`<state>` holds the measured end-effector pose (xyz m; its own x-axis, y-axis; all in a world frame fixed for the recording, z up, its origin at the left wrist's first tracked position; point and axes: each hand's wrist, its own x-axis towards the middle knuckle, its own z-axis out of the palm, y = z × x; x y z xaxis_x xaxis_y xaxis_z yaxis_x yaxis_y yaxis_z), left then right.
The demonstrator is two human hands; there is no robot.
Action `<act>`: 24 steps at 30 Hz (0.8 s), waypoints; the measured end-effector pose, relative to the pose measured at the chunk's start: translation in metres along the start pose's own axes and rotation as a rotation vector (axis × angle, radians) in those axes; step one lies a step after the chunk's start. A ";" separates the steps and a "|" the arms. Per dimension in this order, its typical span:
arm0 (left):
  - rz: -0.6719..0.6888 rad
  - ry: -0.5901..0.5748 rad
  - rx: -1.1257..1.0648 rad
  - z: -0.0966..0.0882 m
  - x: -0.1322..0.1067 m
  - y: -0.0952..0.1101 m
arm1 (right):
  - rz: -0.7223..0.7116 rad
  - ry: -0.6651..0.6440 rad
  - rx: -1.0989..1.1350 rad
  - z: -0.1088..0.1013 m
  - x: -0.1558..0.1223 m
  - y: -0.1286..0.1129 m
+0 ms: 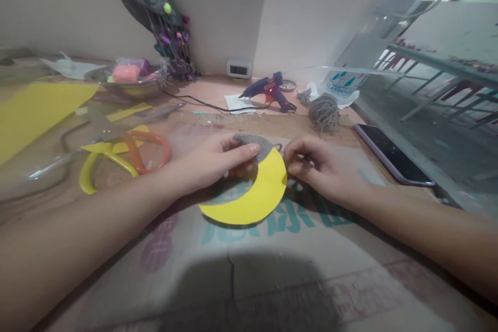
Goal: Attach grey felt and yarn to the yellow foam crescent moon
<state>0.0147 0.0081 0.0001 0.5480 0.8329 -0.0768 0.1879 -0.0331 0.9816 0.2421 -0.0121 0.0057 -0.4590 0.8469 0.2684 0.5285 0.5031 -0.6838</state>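
A yellow crescent moon cutout [261, 193] is held above the cardboard, its upper end wrapped in grey yarn [260, 141]. My left hand [218, 160] pinches that wrapped end, thumb on top and the other fingers behind. Close to the moon's right edge, my right hand [314, 165] has its fingers curled together. A short loop of yarn shows between the wrapped end and the right fingers, but what those fingers hold is hidden. The lower part of the moon is bare yellow.
Scissors with orange and yellow handles [151, 151] lie left among yellow scraps. A blue glue gun [268, 89] rests at the back, beside a grey yarn ball [324, 113]. A phone [392, 153] lies right, near the table edge. A bowl [134, 88] stands back left.
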 end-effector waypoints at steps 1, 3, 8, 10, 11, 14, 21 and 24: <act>0.000 -0.004 0.002 0.000 0.000 -0.001 | -0.048 0.046 -0.002 -0.001 -0.002 0.002; 0.009 -0.002 0.024 -0.001 0.000 -0.002 | -0.131 0.095 -0.026 -0.002 -0.004 0.005; 0.033 0.006 0.098 -0.001 0.001 -0.004 | -0.201 0.132 -0.165 -0.001 -0.006 0.004; 0.035 0.010 0.111 -0.002 0.001 -0.005 | -0.213 0.111 -0.238 -0.001 -0.005 0.002; 0.035 0.011 0.112 -0.002 0.001 -0.005 | -0.216 0.092 -0.266 -0.001 -0.005 0.002; 0.029 0.014 0.101 -0.002 0.000 -0.005 | -0.244 0.039 -0.306 -0.002 -0.003 0.002; 0.023 0.017 0.095 -0.001 0.000 -0.003 | -0.324 0.018 -0.383 -0.004 0.000 0.003; 0.026 0.008 0.092 0.000 0.000 -0.003 | -0.349 0.014 -0.424 -0.003 0.000 0.003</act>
<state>0.0140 0.0079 -0.0023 0.5475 0.8353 -0.0500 0.2480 -0.1049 0.9631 0.2462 -0.0104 0.0060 -0.6506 0.6183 0.4411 0.5895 0.7772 -0.2199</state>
